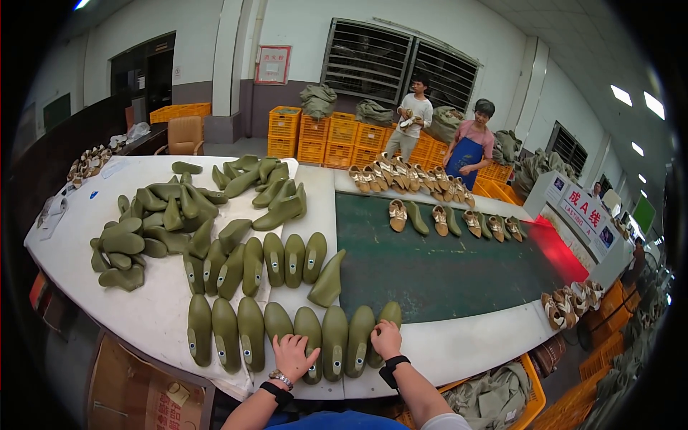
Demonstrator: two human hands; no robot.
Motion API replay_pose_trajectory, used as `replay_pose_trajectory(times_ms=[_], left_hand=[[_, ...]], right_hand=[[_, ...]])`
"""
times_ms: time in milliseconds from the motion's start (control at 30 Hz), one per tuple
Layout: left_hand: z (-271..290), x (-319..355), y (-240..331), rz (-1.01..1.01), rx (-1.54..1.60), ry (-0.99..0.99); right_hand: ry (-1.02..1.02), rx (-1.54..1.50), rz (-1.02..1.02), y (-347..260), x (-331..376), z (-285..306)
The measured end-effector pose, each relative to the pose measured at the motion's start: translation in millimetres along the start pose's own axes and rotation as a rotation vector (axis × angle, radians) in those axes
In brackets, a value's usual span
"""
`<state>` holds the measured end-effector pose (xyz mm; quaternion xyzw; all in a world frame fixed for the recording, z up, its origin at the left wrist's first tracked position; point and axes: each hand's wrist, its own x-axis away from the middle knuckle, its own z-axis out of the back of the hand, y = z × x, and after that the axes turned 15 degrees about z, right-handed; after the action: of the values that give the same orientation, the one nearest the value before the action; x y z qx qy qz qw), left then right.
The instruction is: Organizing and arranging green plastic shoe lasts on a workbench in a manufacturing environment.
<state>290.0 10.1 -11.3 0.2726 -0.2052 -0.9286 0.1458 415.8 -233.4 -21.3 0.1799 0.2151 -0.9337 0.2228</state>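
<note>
A row of olive-green shoe lasts (335, 344) lies along the near edge of the white table, toes pointing away from me. My left hand (292, 356) rests over the heel end of one last (278, 320) in the middle of the row, fingers spread and thumb reaching across its neighbour (308, 332). At the row's right end, my right hand (387, 339) has its fingers curled round the last one (390, 313), covering much of its heel. Behind stands a second row of lasts (294, 258), with a single last (328, 281) tilted at its right end.
A loose pile of lasts (168, 208) covers the table's far left. To the right runs a green conveyor belt (437, 272) bearing paired shoes and lasts (438, 218). Brown-and-white shoes (412, 177) line its far side. Two people (417, 115) stand beyond, near orange crates (284, 125).
</note>
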Motion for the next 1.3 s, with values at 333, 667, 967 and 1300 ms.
replay_pose_trajectory(times_ms=[333, 667, 967, 1300], left_hand=[[3, 5, 0, -0.008, -0.022, -0.002], [0, 0, -1, -0.011, -0.027, 0.005], [-7, 11, -12, -0.124, 0.025, -0.091], [-12, 8, -10, -0.111, -0.029, -0.246]], right_hand=[[0.064, 0.016, 0.023, -2, 4, -1], [0.104, -0.015, 0.06, 3, -4, -10], [0.041, -0.137, 0.186, 17, 11, -1], [-0.092, 0.183, 0.321, -17, 3, 35]])
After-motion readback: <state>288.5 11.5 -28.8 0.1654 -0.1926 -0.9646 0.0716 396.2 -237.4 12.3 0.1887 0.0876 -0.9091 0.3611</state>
